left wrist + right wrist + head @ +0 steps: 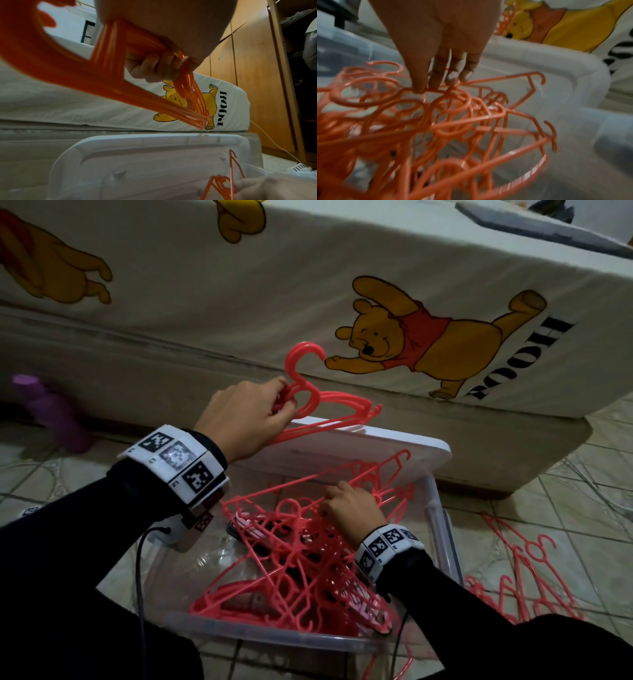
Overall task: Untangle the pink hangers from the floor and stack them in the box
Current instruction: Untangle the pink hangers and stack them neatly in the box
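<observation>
Dim indoor light, head view dark at edges, right wrist view motion-blurred, wide-angle bending

A tangle of hangers (pixel 301 559) lies in the box (pixel 442 529); a mattress (pixel 239 285) stands behind it.

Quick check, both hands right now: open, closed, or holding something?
Left hand: closed, gripping a neat bunch of pink hangers above the box lid.
Right hand: fingertips pinching a hanger in the tangled pile inside the clear box.
</observation>
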Motion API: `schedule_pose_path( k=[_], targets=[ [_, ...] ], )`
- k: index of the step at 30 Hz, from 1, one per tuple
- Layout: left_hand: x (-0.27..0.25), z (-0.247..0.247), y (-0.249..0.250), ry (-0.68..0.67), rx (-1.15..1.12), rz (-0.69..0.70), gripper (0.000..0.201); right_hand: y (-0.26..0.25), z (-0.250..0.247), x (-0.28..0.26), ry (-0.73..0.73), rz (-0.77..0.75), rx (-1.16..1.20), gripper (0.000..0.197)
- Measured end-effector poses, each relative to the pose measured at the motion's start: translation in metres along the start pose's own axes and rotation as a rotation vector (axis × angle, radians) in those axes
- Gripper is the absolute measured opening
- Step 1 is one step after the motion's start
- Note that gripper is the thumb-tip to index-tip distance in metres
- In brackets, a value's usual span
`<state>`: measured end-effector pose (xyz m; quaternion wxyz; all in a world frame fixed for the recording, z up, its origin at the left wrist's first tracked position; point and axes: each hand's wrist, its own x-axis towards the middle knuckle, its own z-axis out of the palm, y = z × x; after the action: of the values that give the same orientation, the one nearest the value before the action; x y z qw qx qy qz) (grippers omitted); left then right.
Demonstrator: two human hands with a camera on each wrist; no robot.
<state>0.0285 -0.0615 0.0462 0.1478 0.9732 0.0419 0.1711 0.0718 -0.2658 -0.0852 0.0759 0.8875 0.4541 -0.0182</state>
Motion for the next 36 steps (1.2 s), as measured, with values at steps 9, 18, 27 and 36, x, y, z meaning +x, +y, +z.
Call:
schedule_pose_path(
  k=[9, 18, 27, 36],
  targets=[
    [0.005, -0.003, -0.007, 0.042, -0.058, -0.059, 0.035, 0.016, -0.042, -0.002, 0.216, 0.110, 0.093, 0.024],
    [0.002, -0.002, -0.006, 0.003, -0.049, -0.055, 0.030, 0.004, -0.043, -0.012, 0.271, -0.003, -0.105, 0.012],
    [0.004, -0.001, -0.006, -0.031, -0.102, -0.091, 0.028, 0.023, -0.070, -0.014, 0.077, 0.105, 0.581, 0.016],
    [0.004, 0.003, -0.005, -0.052, -0.119, -0.083, 0.029, 0.042, -0.101, -0.022, 0.090, 0.235, 0.944, 0.020]
  ],
)
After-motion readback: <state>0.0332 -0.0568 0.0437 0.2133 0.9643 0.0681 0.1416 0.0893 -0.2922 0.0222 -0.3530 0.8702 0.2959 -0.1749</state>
